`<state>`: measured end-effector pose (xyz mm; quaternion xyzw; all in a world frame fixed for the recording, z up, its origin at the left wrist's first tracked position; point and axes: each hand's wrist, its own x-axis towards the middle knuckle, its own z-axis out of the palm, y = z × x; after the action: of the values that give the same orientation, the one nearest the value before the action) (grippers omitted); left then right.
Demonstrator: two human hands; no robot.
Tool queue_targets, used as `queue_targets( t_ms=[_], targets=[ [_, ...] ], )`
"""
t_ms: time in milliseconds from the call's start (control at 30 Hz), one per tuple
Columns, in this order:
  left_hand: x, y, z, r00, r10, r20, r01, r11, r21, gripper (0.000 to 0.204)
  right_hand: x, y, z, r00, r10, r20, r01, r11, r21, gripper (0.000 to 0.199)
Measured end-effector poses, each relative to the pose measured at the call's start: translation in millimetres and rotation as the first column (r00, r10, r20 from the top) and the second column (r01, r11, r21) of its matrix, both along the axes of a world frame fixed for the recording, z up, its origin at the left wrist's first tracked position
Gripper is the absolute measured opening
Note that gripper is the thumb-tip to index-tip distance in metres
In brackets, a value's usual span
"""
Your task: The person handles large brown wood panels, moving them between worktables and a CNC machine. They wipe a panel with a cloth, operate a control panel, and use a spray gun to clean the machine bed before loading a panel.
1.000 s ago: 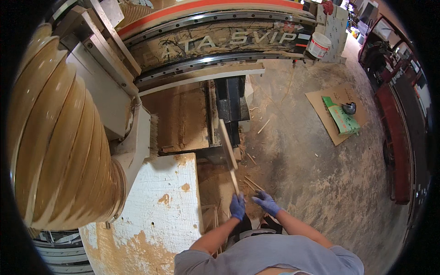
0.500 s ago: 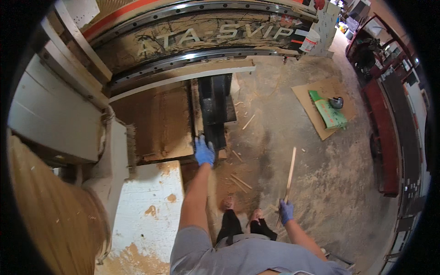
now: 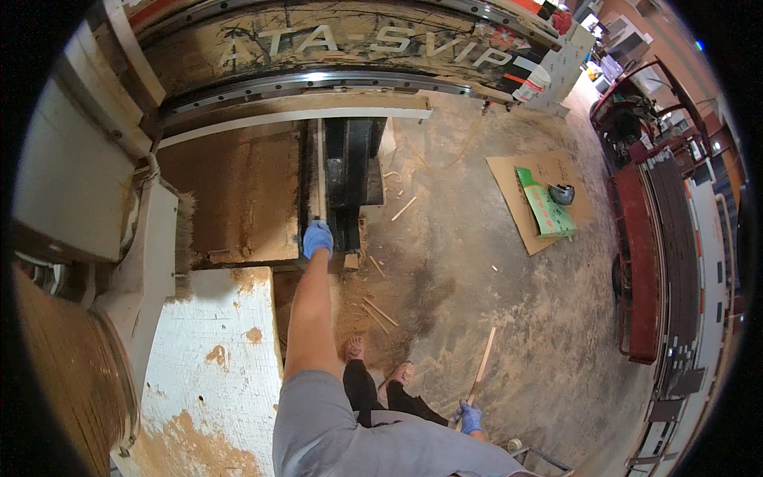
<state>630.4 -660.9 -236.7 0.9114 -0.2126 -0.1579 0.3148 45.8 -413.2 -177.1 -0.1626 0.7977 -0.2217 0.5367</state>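
Dusty floor (image 3: 453,278) beneath wood strip (image 3: 484,359), lower end unclear at right hand (image 3: 470,416).

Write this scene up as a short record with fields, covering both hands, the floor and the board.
Left hand: blue-gloved, at the near end of a pale strip; grip unclear
Right hand: blue-gloved, holding a stick
Floor: cardboard bearing a green packet and a dark object; loose sticks near the feet
Board: white, with sawdust patches
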Motion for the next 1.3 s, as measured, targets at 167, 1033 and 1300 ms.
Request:
queue_targets(
  t_ms=[167, 1033, 1300],
  targets=[
    [-79.7, 91.3, 45.2, 0.999, -0.02, -0.046, 0.007, 0.962, -0.273, 0.029, -7.1, -24.2, -17.3, 0.99, 0.113, 0.085, -0.104, 0.989, -0.103, 0.013],
    [-282.9, 423.7, 143.0, 0.999, 0.052, 0.016, -0.048, 0.983, -0.176, 0.03, -17.4, -70.2, -19.6, 0.808, 0.562, 0.178, -0.53, 0.824, -0.198, 0.017],
    [-285.1, 479.5, 140.1, 0.995, -0.058, 0.084, 0.062, 0.997, -0.047, 0.023, 85.1, -128.3, 53.4, 0.692, 0.665, 0.279, -0.557, 0.739, -0.379, 0.023]
  ],
)
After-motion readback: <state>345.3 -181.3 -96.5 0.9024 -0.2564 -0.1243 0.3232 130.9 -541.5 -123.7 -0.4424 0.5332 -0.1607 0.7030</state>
